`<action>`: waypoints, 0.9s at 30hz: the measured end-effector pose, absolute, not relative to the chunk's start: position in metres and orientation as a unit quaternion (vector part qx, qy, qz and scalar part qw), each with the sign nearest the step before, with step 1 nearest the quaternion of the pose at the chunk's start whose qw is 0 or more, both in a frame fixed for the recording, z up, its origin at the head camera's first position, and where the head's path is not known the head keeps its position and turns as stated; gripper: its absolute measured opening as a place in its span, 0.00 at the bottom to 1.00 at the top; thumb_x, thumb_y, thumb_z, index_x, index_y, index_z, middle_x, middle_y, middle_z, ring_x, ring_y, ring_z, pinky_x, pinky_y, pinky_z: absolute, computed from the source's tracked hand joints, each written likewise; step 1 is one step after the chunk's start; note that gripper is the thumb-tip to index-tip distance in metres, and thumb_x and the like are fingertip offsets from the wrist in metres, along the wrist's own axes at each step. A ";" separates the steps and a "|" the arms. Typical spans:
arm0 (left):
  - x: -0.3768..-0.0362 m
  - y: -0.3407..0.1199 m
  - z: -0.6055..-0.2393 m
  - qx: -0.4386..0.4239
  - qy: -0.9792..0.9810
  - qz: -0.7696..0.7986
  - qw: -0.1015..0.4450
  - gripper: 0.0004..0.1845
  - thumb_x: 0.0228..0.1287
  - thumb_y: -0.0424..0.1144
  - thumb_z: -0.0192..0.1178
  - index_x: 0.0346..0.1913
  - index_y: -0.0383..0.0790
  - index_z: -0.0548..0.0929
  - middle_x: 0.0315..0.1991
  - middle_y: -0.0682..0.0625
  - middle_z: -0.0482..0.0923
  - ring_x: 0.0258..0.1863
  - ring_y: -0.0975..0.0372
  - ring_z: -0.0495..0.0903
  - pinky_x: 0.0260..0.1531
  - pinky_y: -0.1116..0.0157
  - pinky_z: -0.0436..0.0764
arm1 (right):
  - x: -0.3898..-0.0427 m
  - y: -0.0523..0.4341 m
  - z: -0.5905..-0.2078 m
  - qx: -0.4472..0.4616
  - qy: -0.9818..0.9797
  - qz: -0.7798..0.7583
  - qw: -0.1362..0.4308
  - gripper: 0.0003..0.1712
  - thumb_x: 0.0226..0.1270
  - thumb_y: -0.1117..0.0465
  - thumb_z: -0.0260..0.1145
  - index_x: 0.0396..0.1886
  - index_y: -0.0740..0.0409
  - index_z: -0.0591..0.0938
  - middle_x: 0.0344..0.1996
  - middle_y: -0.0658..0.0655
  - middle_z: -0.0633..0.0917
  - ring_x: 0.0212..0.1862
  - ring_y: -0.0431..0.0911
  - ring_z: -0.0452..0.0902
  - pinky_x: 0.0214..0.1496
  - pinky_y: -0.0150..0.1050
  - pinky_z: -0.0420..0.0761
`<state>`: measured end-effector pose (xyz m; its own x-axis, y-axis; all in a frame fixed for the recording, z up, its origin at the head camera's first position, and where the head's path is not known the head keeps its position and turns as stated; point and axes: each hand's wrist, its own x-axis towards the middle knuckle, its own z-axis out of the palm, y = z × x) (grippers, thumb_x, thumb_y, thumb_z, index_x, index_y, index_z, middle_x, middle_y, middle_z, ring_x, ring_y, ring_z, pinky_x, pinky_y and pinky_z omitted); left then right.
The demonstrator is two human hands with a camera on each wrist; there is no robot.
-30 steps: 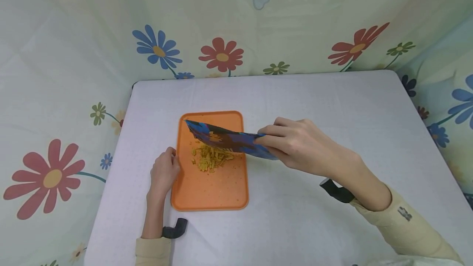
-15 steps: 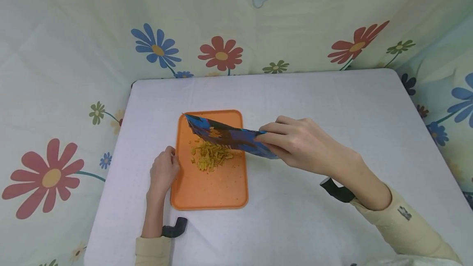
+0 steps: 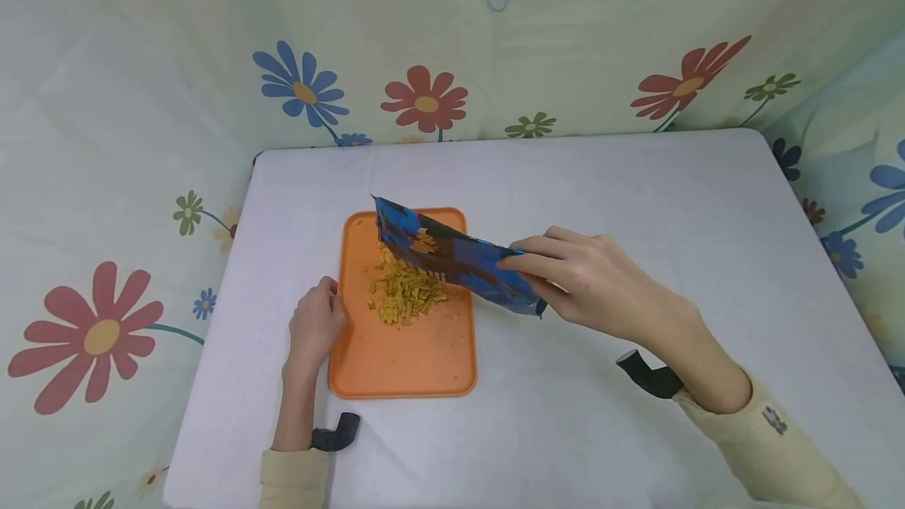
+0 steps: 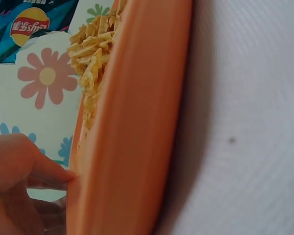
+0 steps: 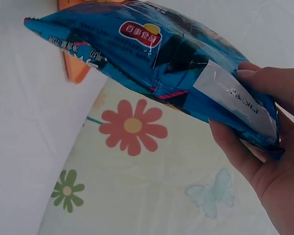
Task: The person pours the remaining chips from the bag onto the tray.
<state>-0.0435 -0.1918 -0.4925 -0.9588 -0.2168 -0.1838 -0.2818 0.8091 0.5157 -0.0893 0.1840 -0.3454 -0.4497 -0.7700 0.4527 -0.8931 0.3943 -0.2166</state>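
Note:
In the head view a blue, crinkly bag of Lay's chips (image 3: 459,258) slants over an orange tray (image 3: 403,371). My right hand (image 3: 583,281) grips the bag's right end; the right wrist view has my thumb and fingers on either side of the blue bag (image 5: 112,54). Thin yellow chip sticks (image 3: 406,297) lie heaped on the tray beneath the bag's left end. At the tray's left edge, my left hand (image 3: 316,324) pinches the rim between thumb and fingers, as the left wrist view shows along the tray wall (image 4: 137,117). The bag's mouth is hidden from the head camera.
A white cloth covers the table (image 3: 601,422). Behind it hangs a flowered curtain (image 3: 580,38), which also runs down both sides. A black curved wrist mount (image 3: 338,433) sits at the left wrist, and another black mount (image 3: 650,377) at the right.
The bag's left end has risen and shifted a little to the right, showing more of its printed face. My right hand has moved slightly right. The left hand and tray stay put.

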 end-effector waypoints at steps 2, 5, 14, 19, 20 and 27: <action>-0.044 -0.192 -0.493 -0.132 0.949 0.279 0.058 0.11 0.76 0.33 0.53 0.53 0.29 0.78 0.32 0.40 0.78 0.25 0.55 0.76 0.22 0.64 0.72 | -0.088 0.185 -0.348 0.500 -0.824 0.228 0.138 0.21 0.52 0.72 0.78 0.48 0.56 0.89 0.45 0.55 0.90 0.41 0.47 0.85 0.28 0.36 0.83; -0.045 -0.192 -0.493 -0.135 0.949 0.279 0.060 0.11 0.76 0.33 0.53 0.53 0.29 0.78 0.32 0.41 0.78 0.26 0.55 0.76 0.23 0.64 0.72 | -0.086 0.185 -0.352 0.493 -0.823 0.247 0.134 0.22 0.52 0.74 0.77 0.49 0.56 0.89 0.45 0.55 0.90 0.41 0.47 0.85 0.28 0.35 0.83; -0.045 -0.192 -0.494 -0.131 0.947 0.287 0.057 0.11 0.76 0.33 0.53 0.52 0.29 0.77 0.31 0.41 0.77 0.24 0.55 0.75 0.21 0.64 0.72 | -0.079 0.189 -0.371 0.463 -0.820 0.307 0.138 0.24 0.51 0.76 0.76 0.50 0.59 0.88 0.44 0.56 0.89 0.41 0.46 0.86 0.32 0.31 0.81; -0.044 -0.193 -0.495 -0.135 0.947 0.286 0.058 0.11 0.76 0.33 0.52 0.53 0.29 0.77 0.32 0.41 0.77 0.25 0.55 0.75 0.22 0.64 0.72 | -0.075 0.190 -0.379 0.440 -0.816 0.346 0.147 0.25 0.50 0.77 0.76 0.51 0.59 0.88 0.44 0.55 0.89 0.37 0.44 0.84 0.33 0.29 0.80; -0.044 -0.193 -0.495 -0.136 0.947 0.285 0.058 0.11 0.76 0.34 0.52 0.53 0.29 0.77 0.32 0.41 0.77 0.25 0.55 0.75 0.22 0.64 0.72 | -0.074 0.190 -0.381 0.436 -0.814 0.353 0.150 0.26 0.50 0.78 0.76 0.51 0.59 0.88 0.43 0.55 0.89 0.36 0.43 0.84 0.33 0.28 0.80; -0.042 -0.193 -0.494 -0.120 0.946 0.298 0.046 0.11 0.75 0.31 0.52 0.51 0.27 0.78 0.30 0.40 0.77 0.22 0.56 0.75 0.18 0.65 0.71 | -0.067 0.193 -0.393 0.400 -0.813 0.393 0.159 0.27 0.48 0.81 0.76 0.50 0.61 0.88 0.39 0.54 0.88 0.31 0.40 0.78 0.31 0.25 0.75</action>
